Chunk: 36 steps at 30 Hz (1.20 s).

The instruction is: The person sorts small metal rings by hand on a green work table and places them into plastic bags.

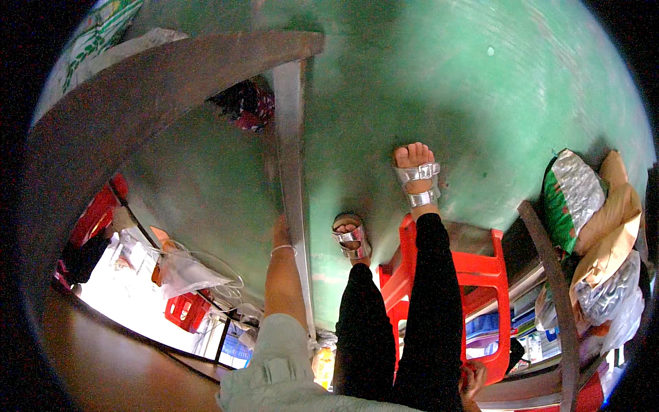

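My left hand (pixel 280 230) reaches forward along a grey metal post (pixel 294 151) that stands on the green floor (pixel 425 82). The hand lies against the post's left side and its fingers are hidden. A thin bracelet circles the wrist, and a pale green sleeve covers the upper arm. My right hand (pixel 472 381) shows only in part at the lower edge, beside the corner of a red plastic stool (pixel 484 268); its fingers cannot be made out. My legs in black trousers and silver sandals (pixel 417 184) stand by the stool.
A brown curved table edge (pixel 123 110) arcs across the upper left. Bags and packets (pixel 590 226) are piled on a shelf at the right. At the lower left are clear plastic bags (pixel 182 271) and a red crate (pixel 185 310). A dark red cloth (pixel 248 106) lies by the post.
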{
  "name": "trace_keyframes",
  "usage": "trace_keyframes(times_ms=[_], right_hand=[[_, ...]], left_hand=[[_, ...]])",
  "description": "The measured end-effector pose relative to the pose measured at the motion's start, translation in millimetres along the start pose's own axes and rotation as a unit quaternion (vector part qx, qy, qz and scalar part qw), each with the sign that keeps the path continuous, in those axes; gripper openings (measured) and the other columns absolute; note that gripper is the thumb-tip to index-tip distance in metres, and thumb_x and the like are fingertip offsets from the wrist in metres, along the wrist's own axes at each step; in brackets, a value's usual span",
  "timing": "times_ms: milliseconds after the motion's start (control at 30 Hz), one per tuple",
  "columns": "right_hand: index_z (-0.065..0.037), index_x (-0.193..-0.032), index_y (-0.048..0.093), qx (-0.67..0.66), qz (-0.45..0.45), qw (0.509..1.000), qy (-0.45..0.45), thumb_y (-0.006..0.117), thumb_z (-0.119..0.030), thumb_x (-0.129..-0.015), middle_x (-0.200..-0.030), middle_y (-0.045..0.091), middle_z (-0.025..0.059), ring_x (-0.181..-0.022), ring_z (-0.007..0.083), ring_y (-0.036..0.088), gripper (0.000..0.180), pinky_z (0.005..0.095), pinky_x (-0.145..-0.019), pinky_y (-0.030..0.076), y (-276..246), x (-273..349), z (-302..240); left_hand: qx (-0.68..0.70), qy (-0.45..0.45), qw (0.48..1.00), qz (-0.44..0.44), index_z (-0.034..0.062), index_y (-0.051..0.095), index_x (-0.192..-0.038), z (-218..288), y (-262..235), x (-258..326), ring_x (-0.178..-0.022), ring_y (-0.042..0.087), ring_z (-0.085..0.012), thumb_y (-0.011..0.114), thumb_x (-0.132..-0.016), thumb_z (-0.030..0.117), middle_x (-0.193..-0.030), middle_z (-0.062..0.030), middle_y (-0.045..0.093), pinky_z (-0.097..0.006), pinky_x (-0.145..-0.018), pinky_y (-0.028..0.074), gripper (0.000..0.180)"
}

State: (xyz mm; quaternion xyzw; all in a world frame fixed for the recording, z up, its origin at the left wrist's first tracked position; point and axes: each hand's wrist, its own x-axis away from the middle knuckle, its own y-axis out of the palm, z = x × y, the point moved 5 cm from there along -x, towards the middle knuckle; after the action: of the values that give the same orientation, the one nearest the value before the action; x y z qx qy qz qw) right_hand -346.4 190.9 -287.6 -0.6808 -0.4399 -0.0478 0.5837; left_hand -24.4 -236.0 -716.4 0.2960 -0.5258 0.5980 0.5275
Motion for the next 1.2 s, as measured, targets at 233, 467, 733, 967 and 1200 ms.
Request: trace_keyframes(times_ms=[233, 467, 733, 967, 1200], right_hand=[[-0.002, -0.102, 0.058, 0.009, -0.014, 1.0, 0.004, 0.054, -0.024, -0.082, -0.098, 0.057, 0.0179, -0.084, 0.0369, 0.055, 0.03, 0.0487, -0.07, 0.045, 0.4, -2.0, -0.3], [-0.005, -0.089, 0.059, -0.033, -0.07, 0.995, 0.055, 0.056, -0.019, -0.075, -0.095, 0.056, 0.015, -0.086, 0.0336, 0.054, 0.02, 0.0442, -0.072, 0.043, 1.8, -8.2, 3.3], [-0.01, -0.113, 0.054, 0.026, -0.091, 0.993, 0.07, 0.058, -0.027, -0.068, -0.112, 0.051, 0.0145, -0.102, 0.0353, 0.049, 0.048, 0.0484, -0.083, 0.04, 15.2, 12.7, 17.9], [-0.009, -0.123, 0.049, 0.067, -0.145, 0.985, 0.058, 0.063, -0.032, -0.071, -0.13, 0.043, 0.0167, -0.12, 0.0337, 0.04, 0.058, 0.0482, -0.101, 0.029, 25.7, 2.5, 8.7], [-0.009, -0.125, 0.047, 0.044, -0.156, 0.987, 0.022, 0.05, -0.03, -0.083, -0.119, 0.05, 0.0125, -0.113, 0.029, 0.046, 0.047, 0.0448, -0.095, 0.035, 19.4, 0.7, 6.1]], left_hand=[[-0.179, 0.009, 0.982, -0.058, 0.0047, 0.066, -0.088, 20.7, 15.3, 10.9, -0.069, 0.062, -0.0199, 0.052, -0.084, 0.032, -0.08, -0.008, 0.064, -0.034, -0.061, 0.049, 0.031], [-0.222, 0.013, 0.975, 0.01, 0.0084, 0.063, -0.091, -7.3, -79.2, -49.2, -0.073, 0.061, -0.0199, 0.054, -0.083, 0.026, -0.079, -0.0072, 0.063, -0.034, -0.062, 0.049, 0.021], [-0.407, 0.093, 0.872, 0.257, 0.0084, 0.062, -0.09, -10.3, -131.8, 28.0, -0.074, 0.061, -0.0206, 0.062, -0.076, 0.017, -0.077, -0.0072, 0.064, -0.035, -0.063, 0.05, 0.016], [-0.347, 0.229, 0.871, 0.264, -0.0005, 0.065, -0.088, 7.1, 4.8, 151.7, -0.07, 0.062, -0.0198, 0.072, -0.069, 0.008, -0.079, -0.0102, 0.066, -0.032, -0.063, 0.05, 0.022], [-0.095, 0.211, 0.972, -0.028, -0.0044, 0.055, -0.1, 74.6, 197.6, 470.7, -0.084, 0.057, -0.0189, 0.062, -0.084, 0.011, -0.092, -0.0106, 0.061, -0.029, -0.072, 0.047, 0.023]])
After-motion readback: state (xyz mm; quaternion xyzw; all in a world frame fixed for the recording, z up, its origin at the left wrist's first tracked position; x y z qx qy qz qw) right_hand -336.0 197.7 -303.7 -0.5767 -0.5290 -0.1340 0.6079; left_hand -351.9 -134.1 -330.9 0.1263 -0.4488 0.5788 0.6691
